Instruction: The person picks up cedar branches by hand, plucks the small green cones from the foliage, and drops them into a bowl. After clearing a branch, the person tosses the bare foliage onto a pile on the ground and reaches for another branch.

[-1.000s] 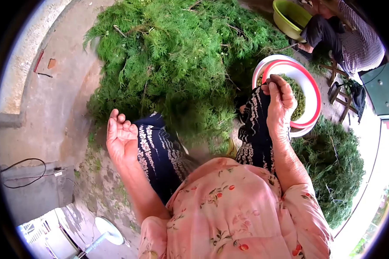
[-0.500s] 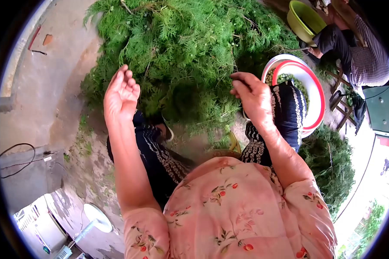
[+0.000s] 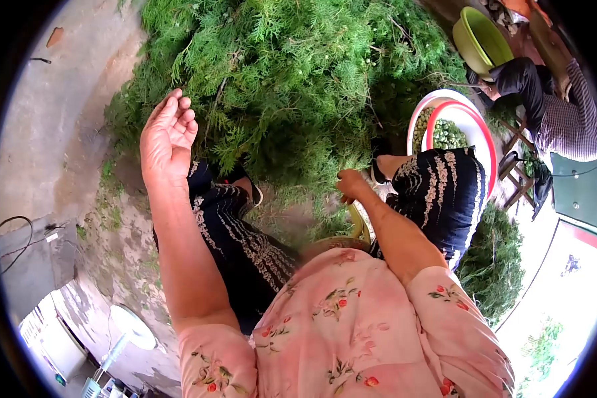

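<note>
1 head-worn camera looks forward and steeply down, from close above the floral shirt (image 3: 341,325).

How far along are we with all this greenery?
Partly done, it seems: small, rounded green pieces lie in the round white basin with a red rim. In hand: the left hand looks empty; whether the curled right hand holds anything, I can't tell. Probably left: the big heap of feathery green branches. The share finished isn't clear.
</note>
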Available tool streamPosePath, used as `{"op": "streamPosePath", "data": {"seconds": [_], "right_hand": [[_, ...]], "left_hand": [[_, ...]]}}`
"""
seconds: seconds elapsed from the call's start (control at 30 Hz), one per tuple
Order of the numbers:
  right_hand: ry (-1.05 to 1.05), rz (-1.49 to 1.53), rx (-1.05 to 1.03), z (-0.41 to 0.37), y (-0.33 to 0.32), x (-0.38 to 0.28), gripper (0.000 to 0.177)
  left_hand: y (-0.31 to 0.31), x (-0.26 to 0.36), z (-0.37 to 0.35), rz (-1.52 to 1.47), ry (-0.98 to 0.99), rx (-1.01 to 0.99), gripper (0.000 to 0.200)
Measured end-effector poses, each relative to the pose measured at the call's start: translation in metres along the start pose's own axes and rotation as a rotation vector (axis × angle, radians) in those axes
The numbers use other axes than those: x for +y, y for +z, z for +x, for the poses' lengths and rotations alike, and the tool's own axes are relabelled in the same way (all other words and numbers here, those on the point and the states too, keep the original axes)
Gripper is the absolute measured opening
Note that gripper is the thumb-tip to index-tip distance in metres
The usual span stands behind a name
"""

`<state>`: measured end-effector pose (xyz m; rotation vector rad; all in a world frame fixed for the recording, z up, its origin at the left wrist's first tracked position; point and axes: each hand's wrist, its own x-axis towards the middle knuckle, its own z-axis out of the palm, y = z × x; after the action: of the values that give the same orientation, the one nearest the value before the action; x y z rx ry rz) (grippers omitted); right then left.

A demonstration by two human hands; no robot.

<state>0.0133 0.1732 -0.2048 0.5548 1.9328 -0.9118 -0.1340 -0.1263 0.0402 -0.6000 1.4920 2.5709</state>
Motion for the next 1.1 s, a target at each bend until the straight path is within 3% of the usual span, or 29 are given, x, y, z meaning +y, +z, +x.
{"op": "streamPosePath", "data": {"seconds": [0.07,0.3,0.4,0.43,0.57,0.83,1.0,1.07,1.1], "right_hand": [[-0.03,0.123,-0.074,-0.019,0.016,-0.005,0.034],[0.005,-0.179,-0.051,-0.003,0.031,0.01,0.033],[0.009,-0.232,-0.004,-0.004,0.023,-0.003,0.024],[-0.096,-0.25,0.148,-0.003,0.024,-0.003,0.021],[-0.309,0.037,0.373,-0.024,-0.004,-0.029,0.021],[-0.51,0.608,0.463,-0.076,-0.049,-0.067,0.018],[-0.714,0.523,0.624,-0.096,-0.057,-0.079,0.018],[-0.744,0.524,0.65,-0.121,-0.058,-0.091,0.019],[-0.748,0.537,0.646,-0.127,-0.058,-0.094,0.02]], "left_hand": [[-0.002,0.0,0.002,0.012,0.008,0.006,0.018],[-0.004,0.002,0.008,0.04,0.013,-0.026,0.019],[-0.002,-0.003,0.005,0.088,0.019,-0.022,0.018],[0.0,-0.005,0.003,0.119,0.022,-0.02,0.018],[0.005,-0.026,-0.006,0.233,0.013,-0.036,0.017],[0.009,-0.08,-0.034,0.552,-0.165,-0.137,0.012],[0.006,-0.116,-0.047,0.975,-0.27,-0.294,0.015],[-0.016,-0.157,-0.033,1.224,-0.221,-0.387,0.022],[-0.011,-0.159,-0.039,1.197,-0.226,-0.395,0.026]]}}
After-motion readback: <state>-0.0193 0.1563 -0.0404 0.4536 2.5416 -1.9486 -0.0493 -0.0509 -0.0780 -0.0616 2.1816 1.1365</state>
